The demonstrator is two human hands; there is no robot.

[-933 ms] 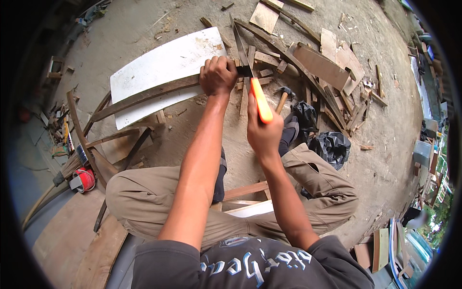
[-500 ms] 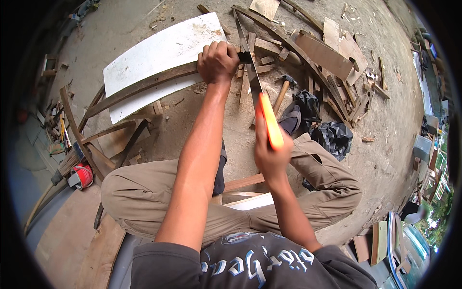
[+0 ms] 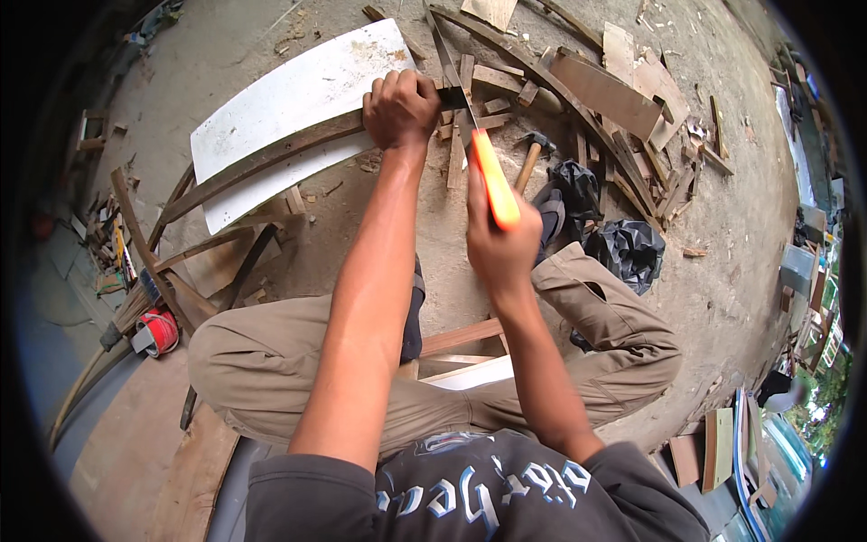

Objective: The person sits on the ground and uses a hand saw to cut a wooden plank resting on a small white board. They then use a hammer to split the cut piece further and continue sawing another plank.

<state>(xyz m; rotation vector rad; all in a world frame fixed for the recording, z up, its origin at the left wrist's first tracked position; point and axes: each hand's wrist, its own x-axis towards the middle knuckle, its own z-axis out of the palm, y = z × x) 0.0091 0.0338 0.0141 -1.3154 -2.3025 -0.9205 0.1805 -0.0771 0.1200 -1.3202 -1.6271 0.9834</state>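
Observation:
My left hand (image 3: 401, 108) grips the end of a long curved wooden strip (image 3: 262, 163) that lies across a white curved board (image 3: 289, 99) on the ground. My right hand (image 3: 502, 246) holds a hand saw (image 3: 462, 99) by its orange handle (image 3: 493, 176). Its blade runs forward and passes just right of my left hand, over the strip's end. I sit low with both knees spread, in tan trousers.
A hammer (image 3: 531, 154) lies right of the saw. Scrap wood pieces (image 3: 614, 90) and curved strips are heaped ahead and to the right. Black plastic bags (image 3: 623, 244) lie by my right knee. More curved strips (image 3: 163, 262) and a red tool (image 3: 158, 330) lie at left.
The saw has been drawn back toward me, the orange handle coming lower and closer. My left hand stays clamped on the strip.

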